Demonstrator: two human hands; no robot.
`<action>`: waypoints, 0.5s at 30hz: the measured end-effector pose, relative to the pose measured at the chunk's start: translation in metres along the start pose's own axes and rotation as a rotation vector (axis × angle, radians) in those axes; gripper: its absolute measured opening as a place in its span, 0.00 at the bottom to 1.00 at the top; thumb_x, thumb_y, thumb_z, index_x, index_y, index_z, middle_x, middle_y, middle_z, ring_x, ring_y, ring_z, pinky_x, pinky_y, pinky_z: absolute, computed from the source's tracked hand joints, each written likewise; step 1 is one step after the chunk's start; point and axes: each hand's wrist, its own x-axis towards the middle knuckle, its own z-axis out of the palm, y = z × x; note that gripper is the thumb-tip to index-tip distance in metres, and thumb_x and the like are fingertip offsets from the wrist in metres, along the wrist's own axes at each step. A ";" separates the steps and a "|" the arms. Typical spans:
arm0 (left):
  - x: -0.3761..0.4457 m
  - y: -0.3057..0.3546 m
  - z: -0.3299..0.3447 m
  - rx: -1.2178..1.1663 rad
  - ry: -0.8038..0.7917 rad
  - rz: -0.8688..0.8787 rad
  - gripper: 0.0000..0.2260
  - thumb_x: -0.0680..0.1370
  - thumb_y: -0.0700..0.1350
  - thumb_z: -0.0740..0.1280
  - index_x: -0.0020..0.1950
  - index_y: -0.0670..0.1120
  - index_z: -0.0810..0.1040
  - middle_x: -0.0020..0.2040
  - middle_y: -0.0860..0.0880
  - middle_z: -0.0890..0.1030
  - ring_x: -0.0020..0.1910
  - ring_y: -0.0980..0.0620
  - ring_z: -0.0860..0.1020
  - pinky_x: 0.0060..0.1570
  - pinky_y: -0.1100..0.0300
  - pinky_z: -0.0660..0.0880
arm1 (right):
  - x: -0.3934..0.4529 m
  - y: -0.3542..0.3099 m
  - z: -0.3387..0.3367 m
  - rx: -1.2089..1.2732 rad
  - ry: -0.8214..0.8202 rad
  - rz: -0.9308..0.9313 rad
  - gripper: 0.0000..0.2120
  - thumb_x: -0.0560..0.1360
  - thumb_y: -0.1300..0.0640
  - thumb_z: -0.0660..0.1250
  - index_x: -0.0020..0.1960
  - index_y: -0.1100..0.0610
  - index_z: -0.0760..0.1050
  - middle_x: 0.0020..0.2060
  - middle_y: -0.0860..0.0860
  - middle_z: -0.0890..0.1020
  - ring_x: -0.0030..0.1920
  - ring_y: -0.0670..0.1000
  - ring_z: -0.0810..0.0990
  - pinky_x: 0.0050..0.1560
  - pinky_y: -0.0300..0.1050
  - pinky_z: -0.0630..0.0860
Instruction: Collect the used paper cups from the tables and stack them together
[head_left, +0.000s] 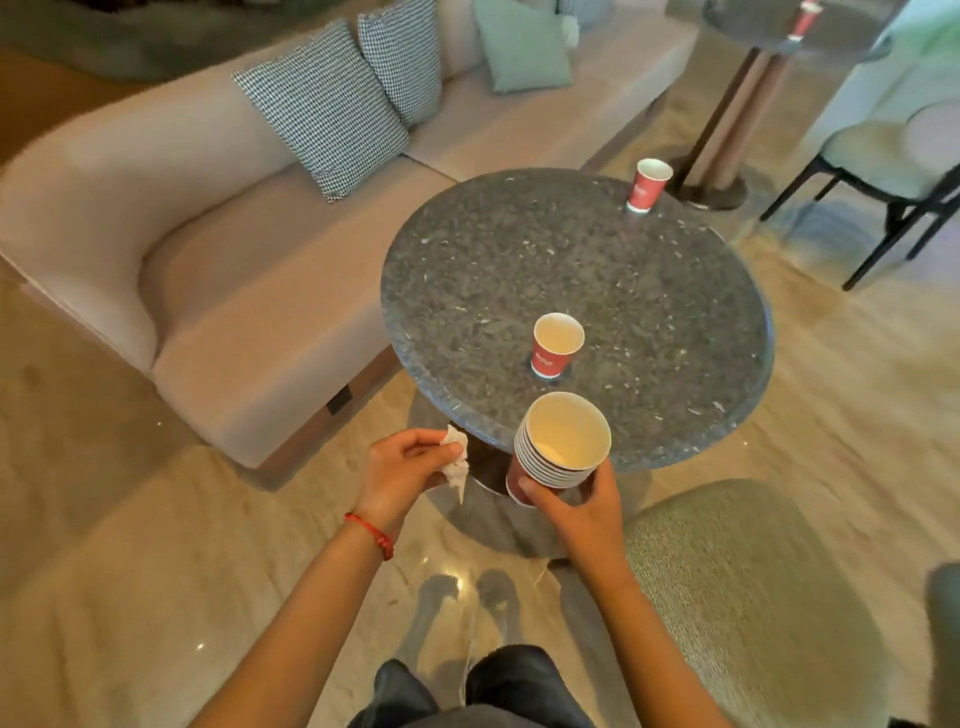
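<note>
Standing over the pale sofa (218, 291) with its checked cushions (332, 104) and green cushion (522, 47), I'm looking down past my own arms at the room. Just in front of me the round speckled table (649, 291) is carrying two lone red paper cups. The near cup (557, 345) is sitting upright toward my edge of the top, open mouth up, and I'm seeing only a pale lining inside. The far cup (648, 185) is standing upright at the back rim, well apart from the near one; what's inside it I cannot tell. Up on the taller table (748, 31) beyond, another red cup (804, 20) is showing, blurred. A green padded seat (743, 597) is sitting at my right, and a dark-legged chair (893, 156) is off at the far right.

Now the stack of cups (561, 447): my right hand (582, 512) is holding it from below, thumb and fingers curled round the red wall, with it hanging over the table's near edge. Many white rims are nesting one in another, and the top cup is looking dry, just a pale bottom.

My left hand (400, 467) is pinching a crumpled white tissue (457, 462), fingers closed on it, beside the stack but apart from it. A red thread bracelet (371, 532) is circling that wrist.
</note>
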 end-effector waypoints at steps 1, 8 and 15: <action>0.009 0.005 0.007 0.000 -0.011 -0.005 0.05 0.71 0.34 0.71 0.43 0.42 0.80 0.30 0.53 0.83 0.31 0.60 0.81 0.30 0.69 0.76 | 0.012 -0.001 -0.003 0.005 0.007 -0.004 0.32 0.62 0.62 0.79 0.56 0.37 0.69 0.50 0.28 0.77 0.53 0.30 0.75 0.47 0.23 0.70; 0.065 0.031 0.039 0.039 -0.044 -0.016 0.04 0.70 0.35 0.72 0.43 0.42 0.80 0.34 0.50 0.83 0.31 0.60 0.81 0.33 0.67 0.78 | 0.081 -0.009 -0.008 0.005 0.066 -0.009 0.34 0.64 0.60 0.78 0.57 0.30 0.67 0.52 0.26 0.76 0.56 0.31 0.74 0.50 0.23 0.70; 0.132 0.056 0.050 0.104 -0.156 -0.035 0.05 0.71 0.33 0.71 0.41 0.42 0.80 0.29 0.54 0.82 0.29 0.60 0.80 0.29 0.68 0.76 | 0.134 -0.012 0.013 0.008 0.188 0.010 0.33 0.64 0.61 0.78 0.59 0.38 0.67 0.53 0.33 0.76 0.55 0.30 0.73 0.50 0.23 0.70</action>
